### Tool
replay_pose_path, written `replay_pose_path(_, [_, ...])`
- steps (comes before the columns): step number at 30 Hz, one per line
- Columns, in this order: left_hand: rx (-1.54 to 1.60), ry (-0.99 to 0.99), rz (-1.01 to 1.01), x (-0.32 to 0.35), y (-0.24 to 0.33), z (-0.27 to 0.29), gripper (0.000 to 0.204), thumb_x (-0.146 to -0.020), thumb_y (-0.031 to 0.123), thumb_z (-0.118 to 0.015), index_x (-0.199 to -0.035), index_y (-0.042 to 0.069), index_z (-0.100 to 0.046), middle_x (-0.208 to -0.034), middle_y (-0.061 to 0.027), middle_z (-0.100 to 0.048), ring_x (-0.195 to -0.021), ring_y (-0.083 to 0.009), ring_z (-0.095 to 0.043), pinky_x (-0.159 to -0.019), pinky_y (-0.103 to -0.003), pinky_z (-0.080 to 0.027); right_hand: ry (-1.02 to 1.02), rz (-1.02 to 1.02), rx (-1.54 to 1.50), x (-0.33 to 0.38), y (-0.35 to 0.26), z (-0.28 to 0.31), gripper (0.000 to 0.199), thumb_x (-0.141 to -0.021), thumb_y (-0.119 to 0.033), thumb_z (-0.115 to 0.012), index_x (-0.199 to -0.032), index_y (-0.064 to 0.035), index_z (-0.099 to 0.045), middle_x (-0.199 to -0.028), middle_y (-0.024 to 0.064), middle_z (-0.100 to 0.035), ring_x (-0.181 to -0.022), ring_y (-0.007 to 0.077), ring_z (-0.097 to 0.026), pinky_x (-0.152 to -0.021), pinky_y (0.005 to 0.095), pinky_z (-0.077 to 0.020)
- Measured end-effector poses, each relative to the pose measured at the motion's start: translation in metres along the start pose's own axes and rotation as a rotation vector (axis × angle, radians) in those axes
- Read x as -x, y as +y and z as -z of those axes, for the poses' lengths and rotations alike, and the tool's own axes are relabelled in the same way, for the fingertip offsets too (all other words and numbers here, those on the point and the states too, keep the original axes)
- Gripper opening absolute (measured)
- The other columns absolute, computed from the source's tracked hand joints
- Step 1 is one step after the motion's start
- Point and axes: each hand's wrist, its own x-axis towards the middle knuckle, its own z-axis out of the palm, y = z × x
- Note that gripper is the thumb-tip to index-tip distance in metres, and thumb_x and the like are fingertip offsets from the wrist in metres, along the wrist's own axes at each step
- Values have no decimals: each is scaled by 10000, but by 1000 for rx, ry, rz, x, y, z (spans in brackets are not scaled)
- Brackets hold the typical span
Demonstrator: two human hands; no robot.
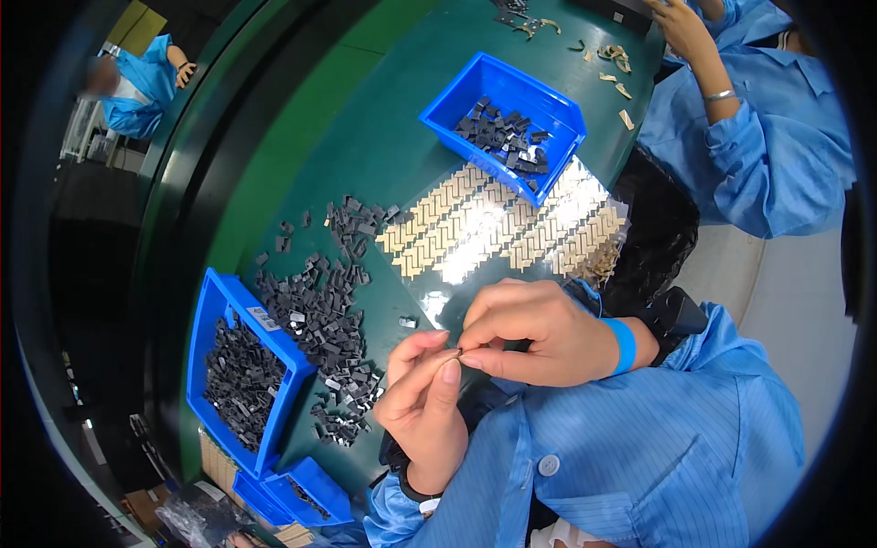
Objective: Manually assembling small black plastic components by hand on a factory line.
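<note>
While I have the left hand (425, 397) and the right hand (548, 333) pinched together on a small dark piece (459, 353), mostly hidden, dark blocks (324, 310) litter the green table (384, 114) left of them, a glossy beige-patterned sheet (429, 224) lies ahead, and pale floor (795, 297) and a co-worker (776, 173) show to their right

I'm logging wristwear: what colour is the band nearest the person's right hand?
The band is bright blue, seen best in the head view.
</note>
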Motion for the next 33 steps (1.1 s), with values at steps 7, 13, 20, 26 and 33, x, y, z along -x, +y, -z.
replay_pose_path(7, [430, -76, 310, -3, -2, -3, 151, -845, 62, -589, -932, -48, -645, -1118, -143, -525, -1038, -204, -491, -917, -325, -370, 22, 24, 47, 1, 0, 4, 44, -723, -38, -627, -737, -30, -585, -710, 59, -545, -569, 151, -543, -504, 269, -426])
replay_pose_path(13, [264, 56, 133, -6, -3, 3, 142, -832, 45, -586, -912, -62, -635, -1101, -141, -535, -1012, -214, -506, -900, -324, -384, 5, 11, 228, 1, 5, 60, 50, -657, -4, -586, -677, -10, -541, -648, 83, -496, -553, 216, -491, -499, 316, -387])
replay_pose_path(20, [-923, -119, -757, -9, 3, 19, 185, -746, 60, -669, -927, 32, -644, -955, -121, -544, -862, -251, -523, -779, -388, -418, 65, -257, 1285, 42, -12, 150, 87, -697, -79, -591, -652, -34, -532, -662, 110, -500, -607, 298, -524, -557, 374, -399])
replay_pose_path(26, [-1190, -279, -1087, -3, 2, 18, 203, -718, 51, -699, -901, 129, -659, -856, -49, -541, -773, -198, -518, -805, -419, -398, -95, -142, 104, 18, -6, 73, 114, -825, -109, -614, -850, 1, -595, -784, 75, -536, -647, 171, -531, -586, 270, -425])
replay_pose_path(33, [-1231, -206, -1178, 3, -3, 21, 188, -698, 55, -710, -867, 124, -667, -849, -21, -550, -782, -176, -523, -819, -408, -389, -374, -310, -329, 0, 8, 31, 199, -866, -195, -599, -847, 3, -603, -760, 37, -549, -618, 95, -497, -549, 251, -410])
